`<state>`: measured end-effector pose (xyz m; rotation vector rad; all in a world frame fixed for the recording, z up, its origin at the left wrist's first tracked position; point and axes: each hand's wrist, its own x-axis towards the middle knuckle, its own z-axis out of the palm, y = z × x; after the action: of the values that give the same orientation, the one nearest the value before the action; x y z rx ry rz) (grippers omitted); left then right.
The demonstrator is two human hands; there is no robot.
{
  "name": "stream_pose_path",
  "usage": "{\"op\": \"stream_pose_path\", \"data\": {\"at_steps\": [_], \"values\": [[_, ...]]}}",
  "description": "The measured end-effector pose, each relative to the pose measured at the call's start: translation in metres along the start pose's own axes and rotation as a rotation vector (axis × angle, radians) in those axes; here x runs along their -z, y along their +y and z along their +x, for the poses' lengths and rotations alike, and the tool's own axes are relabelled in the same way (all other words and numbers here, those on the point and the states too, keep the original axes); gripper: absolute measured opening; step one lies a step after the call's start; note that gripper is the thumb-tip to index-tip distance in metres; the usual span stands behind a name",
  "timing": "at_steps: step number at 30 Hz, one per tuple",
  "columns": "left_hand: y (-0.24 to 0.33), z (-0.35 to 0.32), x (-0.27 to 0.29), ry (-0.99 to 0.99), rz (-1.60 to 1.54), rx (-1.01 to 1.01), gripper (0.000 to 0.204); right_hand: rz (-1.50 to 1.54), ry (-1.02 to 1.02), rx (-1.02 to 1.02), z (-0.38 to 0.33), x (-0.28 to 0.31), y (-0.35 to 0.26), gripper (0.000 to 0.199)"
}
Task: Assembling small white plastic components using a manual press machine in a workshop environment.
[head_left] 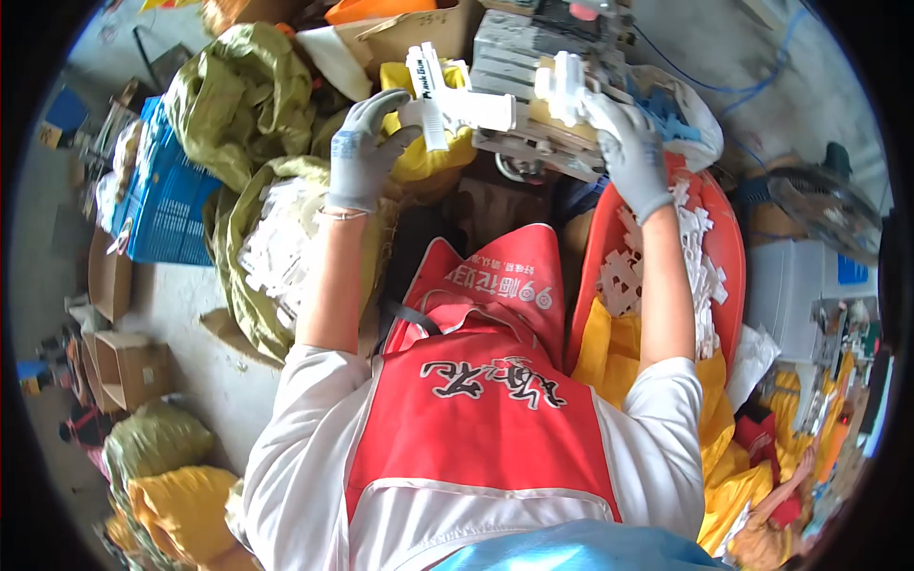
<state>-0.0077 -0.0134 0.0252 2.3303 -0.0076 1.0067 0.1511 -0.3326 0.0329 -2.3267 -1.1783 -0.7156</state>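
A gloved left hand (362, 147) closes its grip on the near end of a white plastic toy-gun-shaped piece (481, 109), thumb below and fingers above, holding it up before a yellow bag (419, 167). The gloved right hand (628, 147) lays its fingers against a second white part (564, 88) at the grey ridged machine (509, 52); how tightly that grip is closed, I cannot tell from here. The first piece is pale and blocky, with a thick barrel pointing right, an upright section crossing it and dark lettering on its upper part. Its tip overlaps the machine's edge in view; contact is unclear.

Containers hem in the worker, who wears a red apron (476, 428). Close by the left forearm, an open olive sack (221, 271) bulges with white pieces (286, 252); above it slumps another olive sack (243, 105), crowding a blue crate (171, 214). Under the right forearm, a red tub (731, 252) holds more white plastic shapes (703, 257), with yellow cloth (609, 347) draped at its near end. Past the machine sits a clear bag with blue pieces (671, 109); farther right stands a dark fan (824, 209). At lower right, another person's forearm (788, 487) shows among yellow sheeting.
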Motion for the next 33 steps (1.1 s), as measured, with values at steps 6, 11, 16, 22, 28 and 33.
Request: {"op": "stream_pose_path", "data": {"at_steps": [6, 11, 16, 22, 28, 33], "values": [[-0.018, -0.031, 0.01, 0.038, 0.039, 0.059, 0.045, -0.076, -0.151, 0.056, 0.013, 0.012, -0.012, 0.047], [-0.027, -0.043, 0.01, 0.051, -0.009, 0.131, 0.045, -0.025, -0.199, 0.086, 0.016, 0.011, -0.003, 0.046], [-0.059, -0.066, 0.023, 0.086, 0.104, 0.163, 0.044, 0.062, 0.033, 0.046, 0.003, 0.02, -0.032, 0.037], [-0.096, -0.07, 0.014, 0.025, 0.201, 0.497, 0.034, 0.338, 0.096, -0.466, -0.11, 0.013, -0.035, 0.034], [-0.169, 0.006, -0.069, 0.043, 0.316, 0.249, 0.029, 0.092, -0.129, -0.538, -0.207, 0.012, -0.031, 0.032], [-0.179, -0.016, -0.107, -0.219, 0.223, 0.377, 0.045, -0.055, -0.012, -0.828, -0.287, 0.05, 0.004, 0.028]]}}
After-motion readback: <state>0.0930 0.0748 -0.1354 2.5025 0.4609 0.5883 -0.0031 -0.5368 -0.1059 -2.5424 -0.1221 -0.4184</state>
